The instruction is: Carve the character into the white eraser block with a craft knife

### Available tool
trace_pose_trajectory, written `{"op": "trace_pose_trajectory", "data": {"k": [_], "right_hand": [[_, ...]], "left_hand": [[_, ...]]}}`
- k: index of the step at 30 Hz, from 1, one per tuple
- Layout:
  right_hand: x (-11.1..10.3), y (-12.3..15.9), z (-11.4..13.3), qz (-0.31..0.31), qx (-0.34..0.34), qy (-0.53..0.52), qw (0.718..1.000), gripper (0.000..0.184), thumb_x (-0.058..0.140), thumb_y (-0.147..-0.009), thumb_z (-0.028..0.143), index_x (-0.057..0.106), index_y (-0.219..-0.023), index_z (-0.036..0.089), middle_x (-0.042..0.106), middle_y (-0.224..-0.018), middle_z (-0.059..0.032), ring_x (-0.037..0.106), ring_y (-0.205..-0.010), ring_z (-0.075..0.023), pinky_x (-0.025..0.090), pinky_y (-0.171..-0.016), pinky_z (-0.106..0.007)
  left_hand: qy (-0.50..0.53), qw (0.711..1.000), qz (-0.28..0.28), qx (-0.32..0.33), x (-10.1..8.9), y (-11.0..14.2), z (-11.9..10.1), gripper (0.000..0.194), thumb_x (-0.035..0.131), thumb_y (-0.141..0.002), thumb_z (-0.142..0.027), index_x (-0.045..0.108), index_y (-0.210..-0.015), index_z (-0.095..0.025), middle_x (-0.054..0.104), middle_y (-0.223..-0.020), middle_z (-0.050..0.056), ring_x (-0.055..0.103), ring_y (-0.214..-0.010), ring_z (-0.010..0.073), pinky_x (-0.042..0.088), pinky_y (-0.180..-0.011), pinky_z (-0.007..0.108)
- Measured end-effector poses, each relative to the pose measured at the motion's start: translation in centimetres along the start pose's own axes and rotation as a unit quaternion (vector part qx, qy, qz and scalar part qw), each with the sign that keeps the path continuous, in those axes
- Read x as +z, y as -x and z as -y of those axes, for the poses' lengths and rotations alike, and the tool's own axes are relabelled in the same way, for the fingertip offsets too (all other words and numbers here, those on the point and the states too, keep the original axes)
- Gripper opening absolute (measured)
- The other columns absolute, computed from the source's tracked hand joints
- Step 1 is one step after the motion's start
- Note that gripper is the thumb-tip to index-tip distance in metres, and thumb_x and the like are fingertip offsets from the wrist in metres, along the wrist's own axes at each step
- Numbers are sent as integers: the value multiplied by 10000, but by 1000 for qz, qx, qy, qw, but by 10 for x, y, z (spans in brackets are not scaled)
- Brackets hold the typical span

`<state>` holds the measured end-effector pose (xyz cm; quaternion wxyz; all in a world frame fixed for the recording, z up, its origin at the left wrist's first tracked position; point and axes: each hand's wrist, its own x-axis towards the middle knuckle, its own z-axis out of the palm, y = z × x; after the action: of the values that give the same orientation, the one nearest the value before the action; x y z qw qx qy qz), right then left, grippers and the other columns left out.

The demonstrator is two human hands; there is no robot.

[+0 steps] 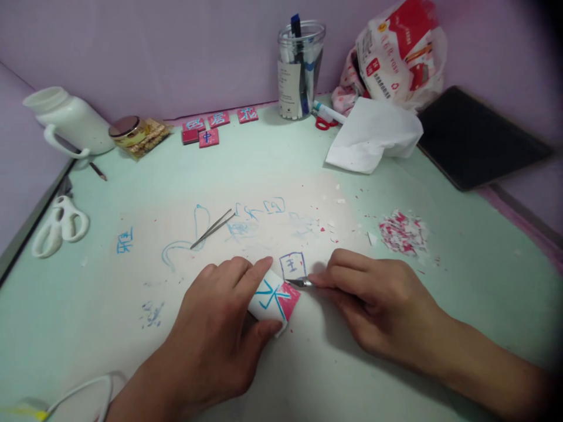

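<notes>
My left hand (224,316) grips a small white block (267,298) between thumb and fingers, low over the table. Blue strokes mark its top face, and one corner is pinkish red. In my right hand (369,299) is a craft knife (301,282), held like a pen, its blade tip at the red corner's upper edge. Whether the tip cuts in, I cannot tell. A purple square with a character (292,266) is drawn on the table just beyond the block. Metal tweezers (213,228) lie farther off, past my left hand.
Red and white shavings (403,233) are heaped at right, with scattered crumbs nearby. White-handled scissors (61,227) lie at left. Several red carved tiles (209,138), a jar of pens (301,70), a white jug (70,120), crumpled paper (373,135) and a black tablet-like slab (481,138) line the back.
</notes>
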<state>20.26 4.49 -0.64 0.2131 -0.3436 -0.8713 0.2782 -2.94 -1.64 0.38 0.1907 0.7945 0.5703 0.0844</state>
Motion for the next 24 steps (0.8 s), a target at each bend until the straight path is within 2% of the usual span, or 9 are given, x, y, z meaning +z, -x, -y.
{"op": "trace_pose_trajectory", "data": {"k": [5,8,11,14,24], "right_hand": [[-3,4,6,16,-25,56,998,291,467,-756,65,670,-922,190,520,-679,16,454,-512,-102,277,-470,-261],[-4,5,9,14,-30,90,995,280,452,-758,76,667,-892,194,504,-663,16,435,-507,-112,258,-468,-278],[-5,4,11,9,-35,116,993,251,440,-762,83,657,-816,195,506,-652,14,429,-503,-117,247,-466,-291],[-4,3,13,9,-39,132,990,242,427,-762,83,640,-761,197,506,-640,14,427,-500,-120,245,-467,-296],[-6,-1,11,32,-60,139,988,332,400,-681,42,661,-815,199,540,-630,14,456,-485,-117,237,-464,-293]], "left_hand": [[26,999,42,-8,-8,1,0,747,673,-766,-361,277,-1397,-327,519,-1139,41,483,-924,240,386,-786,410],[27,997,63,-25,-9,-1,-2,680,677,-765,-323,332,-1350,-344,534,-1054,18,482,-863,222,373,-740,389],[28,998,58,-21,-7,-2,-1,596,691,-760,-342,399,-1279,-329,537,-984,6,479,-831,214,356,-707,373],[28,999,40,-10,-4,-3,0,591,708,-746,-348,415,-1259,-330,537,-967,-2,476,-815,208,347,-696,364],[26,999,29,8,-4,-4,0,563,700,-760,-368,433,-1253,-312,542,-950,12,476,-798,208,344,-678,364]]}}
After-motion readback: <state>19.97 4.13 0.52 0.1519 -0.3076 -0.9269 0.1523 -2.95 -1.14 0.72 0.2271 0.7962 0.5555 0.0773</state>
